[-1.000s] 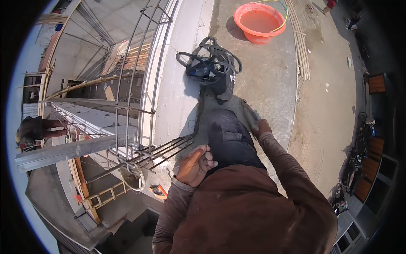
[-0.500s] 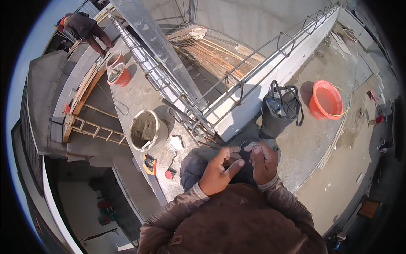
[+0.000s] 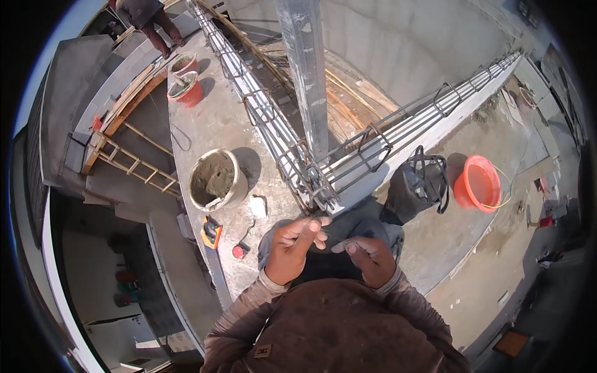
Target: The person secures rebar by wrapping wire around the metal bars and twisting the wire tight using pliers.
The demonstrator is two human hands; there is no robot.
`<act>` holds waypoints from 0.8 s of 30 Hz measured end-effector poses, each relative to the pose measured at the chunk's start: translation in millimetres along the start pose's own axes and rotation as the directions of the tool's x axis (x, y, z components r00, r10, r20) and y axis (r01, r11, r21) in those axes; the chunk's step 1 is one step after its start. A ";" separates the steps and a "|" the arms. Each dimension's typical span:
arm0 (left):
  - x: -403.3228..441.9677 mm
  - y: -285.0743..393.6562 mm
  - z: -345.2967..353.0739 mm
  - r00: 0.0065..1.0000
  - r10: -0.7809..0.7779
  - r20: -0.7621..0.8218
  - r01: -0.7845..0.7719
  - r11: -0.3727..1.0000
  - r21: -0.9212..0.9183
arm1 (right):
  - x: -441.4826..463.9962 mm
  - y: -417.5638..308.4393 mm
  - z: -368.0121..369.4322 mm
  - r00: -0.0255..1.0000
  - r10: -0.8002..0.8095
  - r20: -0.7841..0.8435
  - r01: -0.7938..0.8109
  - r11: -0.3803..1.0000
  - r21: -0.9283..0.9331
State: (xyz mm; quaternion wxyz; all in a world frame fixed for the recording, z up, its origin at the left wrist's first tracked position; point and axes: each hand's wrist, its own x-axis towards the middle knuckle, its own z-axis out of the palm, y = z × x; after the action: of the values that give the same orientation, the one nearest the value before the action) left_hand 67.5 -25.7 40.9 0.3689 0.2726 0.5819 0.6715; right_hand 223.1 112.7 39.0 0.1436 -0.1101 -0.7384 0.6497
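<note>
Above my lap, my left hand is held up with its thumb and fingertips drawn together. To its right, my right hand has its thumb pressed against the curled fingers, the index pointing at the left hand. The hands are a short gap apart, and whatever thin thing they pinch is too small to make out. On the concrete ledge at left lie a handsaw with an orange and black handle and a small round red object with a black strap. Behind them is a white bucket of mortar.
Rebar cages lie along two white walls that meet before me, beside a metal post. A black tote bag and red bucket stand at right. Two red mortar buckets and another person are at upper left, near a drop with a ladder.
My hands have drawn apart; the left moved left, and the right lowered and turned its fingers toward it. The view has tilted and turned, so the post stands more upright.
</note>
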 end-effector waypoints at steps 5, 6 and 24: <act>39.6 34.7 -18.2 0.838 0.509 -0.198 -0.405 0.822 0.400 | -3.3 -8.6 -26.2 0.898 0.124 -0.423 -0.118 0.992 0.042; 52.5 45.8 -16.0 0.788 0.604 -0.119 -0.437 0.686 0.582 | -2.0 -8.5 -25.8 0.899 0.124 -0.421 -0.118 0.992 0.041; 87.8 56.8 -20.7 0.735 0.674 0.070 -0.413 0.363 0.835 | 5.7 -6.1 -30.6 0.922 0.030 -0.387 -0.051 0.998 -0.044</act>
State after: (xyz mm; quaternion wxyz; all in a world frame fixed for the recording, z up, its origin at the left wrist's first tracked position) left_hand -9.9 30.7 87.5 -0.1321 0.4873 0.7402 0.4441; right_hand 228.8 142.3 49.0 0.2698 -0.2548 -0.7103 0.5981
